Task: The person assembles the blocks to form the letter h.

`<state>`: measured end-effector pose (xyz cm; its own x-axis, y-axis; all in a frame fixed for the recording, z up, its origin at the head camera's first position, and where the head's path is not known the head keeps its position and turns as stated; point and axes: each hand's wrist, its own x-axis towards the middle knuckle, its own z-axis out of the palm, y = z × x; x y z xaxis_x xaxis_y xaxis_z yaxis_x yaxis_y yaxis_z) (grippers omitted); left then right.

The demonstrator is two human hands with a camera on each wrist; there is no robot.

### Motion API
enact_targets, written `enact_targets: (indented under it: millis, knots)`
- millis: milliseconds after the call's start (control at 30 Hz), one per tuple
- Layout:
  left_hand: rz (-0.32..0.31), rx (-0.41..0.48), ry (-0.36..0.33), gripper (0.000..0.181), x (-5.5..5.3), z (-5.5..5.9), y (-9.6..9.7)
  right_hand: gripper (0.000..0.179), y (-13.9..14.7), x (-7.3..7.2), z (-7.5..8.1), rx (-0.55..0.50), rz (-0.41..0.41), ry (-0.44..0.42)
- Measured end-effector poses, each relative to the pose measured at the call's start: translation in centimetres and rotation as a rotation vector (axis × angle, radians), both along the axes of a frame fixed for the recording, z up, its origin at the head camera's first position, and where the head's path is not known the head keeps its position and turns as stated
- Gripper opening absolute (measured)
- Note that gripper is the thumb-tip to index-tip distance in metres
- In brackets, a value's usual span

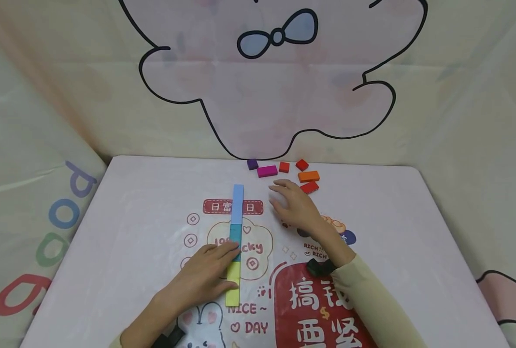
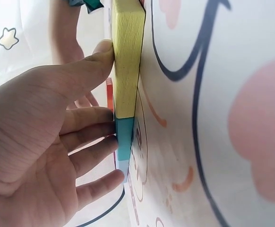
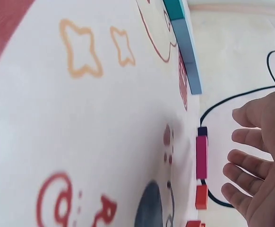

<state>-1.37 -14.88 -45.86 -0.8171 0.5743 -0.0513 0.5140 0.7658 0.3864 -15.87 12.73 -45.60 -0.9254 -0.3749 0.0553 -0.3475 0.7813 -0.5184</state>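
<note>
A yellow block (image 1: 233,297), a teal block (image 1: 235,233) and a light blue block (image 1: 238,203) lie end to end in a straight row on the table. My left hand (image 1: 207,271) rests on this row, its thumb at the yellow block and its fingers extended onto the teal part. In the left wrist view, the fingertips touch the faces of the blocks. Nothing is in my right hand (image 1: 298,207), which hovers over the table right of the row with its fingers loosely bent. Closest to it are a red block (image 1: 309,187) and a magenta block (image 1: 267,171).
Along the far edge of the white printed table (image 1: 145,193) sit a purple block (image 1: 252,164), an orange block (image 1: 308,176), an orange-red block (image 1: 284,167) and another red block (image 1: 302,165). A curtain (image 1: 327,101) with a cartoon outline hangs right behind that edge.
</note>
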Motion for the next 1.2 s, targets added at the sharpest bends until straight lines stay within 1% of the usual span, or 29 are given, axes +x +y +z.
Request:
enact_targets:
  millis: [133, 300, 400, 533, 667, 800, 967, 1067, 1200]
  knots:
    - [0.003, -0.003, -0.008, 0.082, -0.1, 0.0, -0.1, 0.048, 1.5, 0.2, 0.4, -0.021, -0.046, 0.013]
    - [-0.009, -0.006, -0.004, 0.081, -0.2, -0.2, -0.2, 0.047, 3.3, 0.3, 0.7, -0.018, -0.152, 0.049]
    - [-0.004, -0.011, -0.003, 0.081, -0.2, -0.2, -0.1, 0.047, 4.2, 0.2, 0.7, -0.007, -0.211, 0.081]
    - [0.006, -0.015, -0.01, 0.081, -0.2, -0.1, -0.1, 0.047, 5.0, -0.1, 0.4, 0.015, -0.258, 0.097]
    - [0.01, -0.004, -0.024, 0.081, -0.1, -0.1, -0.1, 0.046, 5.5, -0.2, -0.1, 0.037, -0.299, 0.073]
    - [0.015, 0.002, -0.03, 0.081, 0.0, -0.2, 0.0, 0.046, 5.9, -0.3, -0.5, 0.066, -0.348, 0.029]
    - [0.025, -0.007, -0.034, 0.081, 0.1, -0.2, -0.1, 0.049, 6.2, -0.5, -0.7, 0.074, -0.373, -0.023]
    - [0.026, -0.002, -0.034, 0.08, 0.1, -0.2, -0.2, 0.052, 6.2, -0.7, -0.8, 0.072, -0.371, -0.029]
    - [0.02, 0.002, -0.033, 0.08, 0.1, -0.2, -0.2, 0.052, 6.2, -1.0, -1.0, 0.062, -0.385, -0.01]
